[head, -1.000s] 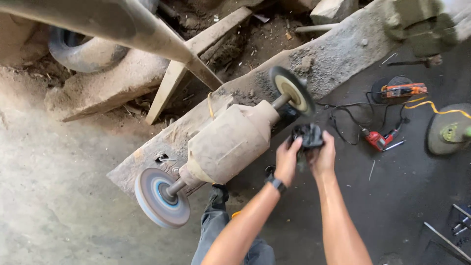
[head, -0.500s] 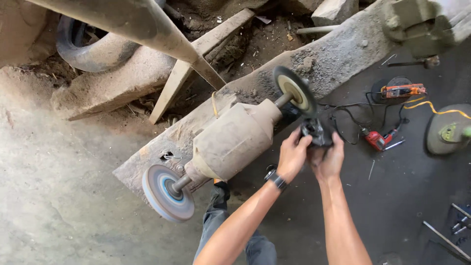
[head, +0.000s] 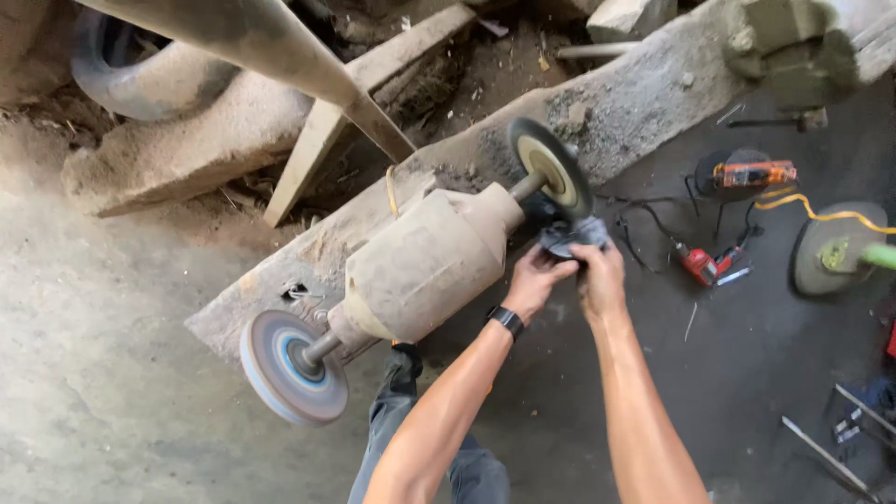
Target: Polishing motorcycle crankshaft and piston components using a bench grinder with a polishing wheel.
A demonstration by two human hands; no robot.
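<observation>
Both hands, left hand (head: 532,280) and right hand (head: 600,275), grasp a small dark part (head: 571,238) (details blurred) against the grinder's dark wheel (head: 551,168).

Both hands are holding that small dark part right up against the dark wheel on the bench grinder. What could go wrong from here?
1. Both the left hand and right hand pinch the small dark part just below the dark wheel; a slip could pull fingers in.
2. Bare hands, no guard visible: sparks or fragments may hit skin.
3. Cords on the floor could snag.
</observation>
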